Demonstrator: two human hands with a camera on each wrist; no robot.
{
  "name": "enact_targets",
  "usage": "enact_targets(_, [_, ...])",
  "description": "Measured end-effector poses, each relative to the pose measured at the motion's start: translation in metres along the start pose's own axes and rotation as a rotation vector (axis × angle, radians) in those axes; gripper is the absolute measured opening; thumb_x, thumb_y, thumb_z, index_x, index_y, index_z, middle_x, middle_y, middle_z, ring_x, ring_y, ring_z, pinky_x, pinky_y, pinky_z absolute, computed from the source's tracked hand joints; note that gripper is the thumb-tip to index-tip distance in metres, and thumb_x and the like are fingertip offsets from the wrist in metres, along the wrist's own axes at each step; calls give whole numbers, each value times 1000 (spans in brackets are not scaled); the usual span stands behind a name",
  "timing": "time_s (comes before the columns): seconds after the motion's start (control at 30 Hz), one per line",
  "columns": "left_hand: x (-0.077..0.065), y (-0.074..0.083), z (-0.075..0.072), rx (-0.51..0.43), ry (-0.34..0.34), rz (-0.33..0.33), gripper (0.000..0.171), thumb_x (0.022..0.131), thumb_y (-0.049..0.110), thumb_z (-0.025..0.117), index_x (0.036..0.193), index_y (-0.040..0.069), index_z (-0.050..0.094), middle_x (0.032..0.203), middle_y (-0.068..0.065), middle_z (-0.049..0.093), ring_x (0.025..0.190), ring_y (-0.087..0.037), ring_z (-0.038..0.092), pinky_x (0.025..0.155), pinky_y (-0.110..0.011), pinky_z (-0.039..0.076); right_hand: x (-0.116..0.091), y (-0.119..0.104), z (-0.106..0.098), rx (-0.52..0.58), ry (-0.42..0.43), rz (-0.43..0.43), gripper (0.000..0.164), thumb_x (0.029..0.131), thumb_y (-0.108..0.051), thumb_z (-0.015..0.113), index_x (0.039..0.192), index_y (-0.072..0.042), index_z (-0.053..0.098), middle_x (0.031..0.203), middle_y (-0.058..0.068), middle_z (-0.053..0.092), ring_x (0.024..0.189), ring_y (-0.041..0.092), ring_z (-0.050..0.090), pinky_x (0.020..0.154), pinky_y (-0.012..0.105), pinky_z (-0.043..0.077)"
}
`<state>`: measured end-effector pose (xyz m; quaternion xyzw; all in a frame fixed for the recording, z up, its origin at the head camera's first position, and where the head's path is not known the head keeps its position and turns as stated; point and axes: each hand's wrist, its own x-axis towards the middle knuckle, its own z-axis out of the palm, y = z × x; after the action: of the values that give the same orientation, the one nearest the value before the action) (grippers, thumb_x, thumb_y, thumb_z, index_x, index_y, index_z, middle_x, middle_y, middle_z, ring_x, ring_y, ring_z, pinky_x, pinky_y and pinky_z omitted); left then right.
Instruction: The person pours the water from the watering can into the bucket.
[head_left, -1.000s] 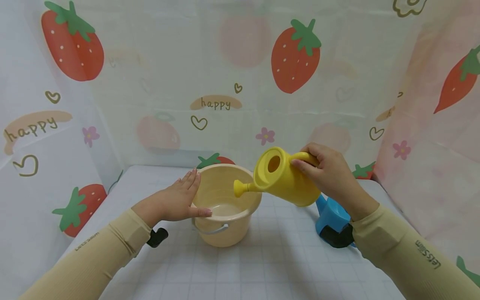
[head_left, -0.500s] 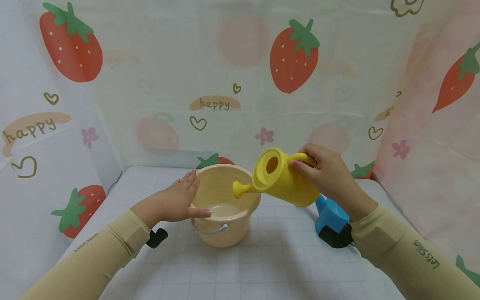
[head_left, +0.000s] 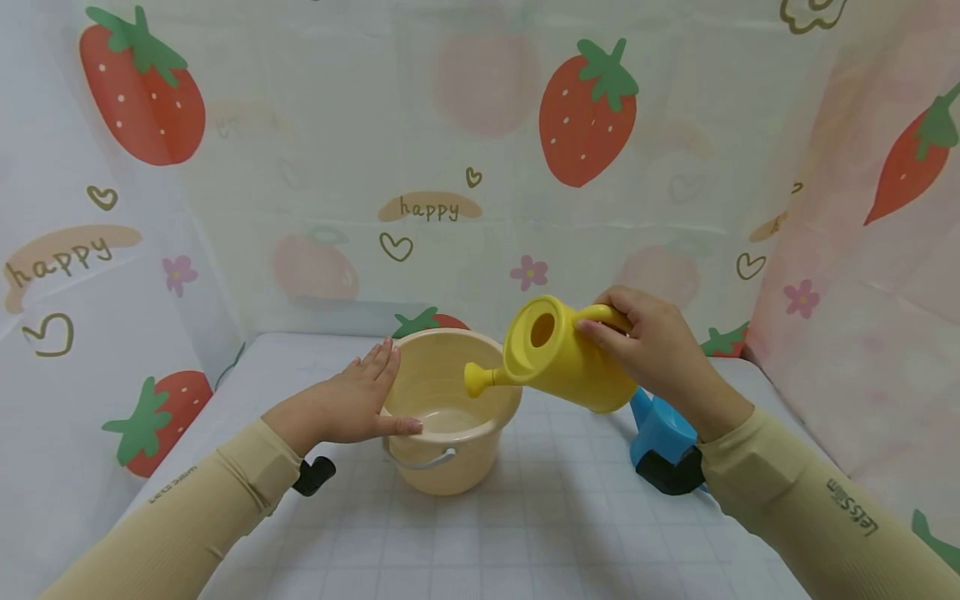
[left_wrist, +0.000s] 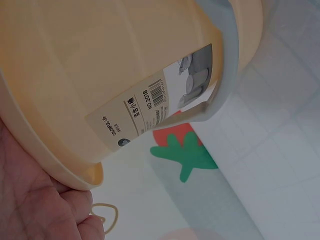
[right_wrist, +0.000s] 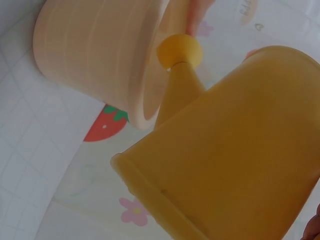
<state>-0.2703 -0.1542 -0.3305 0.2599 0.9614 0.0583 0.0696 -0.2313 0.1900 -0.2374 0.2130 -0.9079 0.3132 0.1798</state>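
Note:
A cream bucket stands upright on the table, its pale grey handle hanging down at the front. My left hand rests on the bucket's left rim with fingers straight and the thumb along the near edge. My right hand grips the handle of a yellow watering can. The can is tilted left, and its spout reaches over the bucket's right rim. In the right wrist view the can's rose is at the bucket's mouth; no water can be made out. A printed label shows on the bucket's side.
A blue watering can stands on the table to the right, partly hidden by my right wrist and its black wrist camera. The white checked tabletop meets strawberry-print curtains at the back and both sides.
Almost nothing differs. The yellow watering can and my right hand have shifted very slightly left in the view, along with a small shift of the whole scene. My left hand stays on the rim.

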Motion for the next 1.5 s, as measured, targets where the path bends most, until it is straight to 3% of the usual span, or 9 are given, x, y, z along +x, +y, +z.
enact_targets(0.5, [0,0,-1,11,-7,4,119,71,83,36,144,-5,2,151,-21,-5,139,-34,0,109,-50,12,1,1,-1,-17,12,-27,23,87,-31,62,89,-8,60,78,4,55,73,19,49,61,30,47])
enact_targets(1.5, [-1,2,-1,-5,-11,0,117,73,80,39,144,-5,1,150,-21,-7,138,-35,-1,109,-52,9,-1,-1,-1,-13,4,-29,21,86,-30,63,89,-10,59,79,3,56,74,19,49,62,32,48])
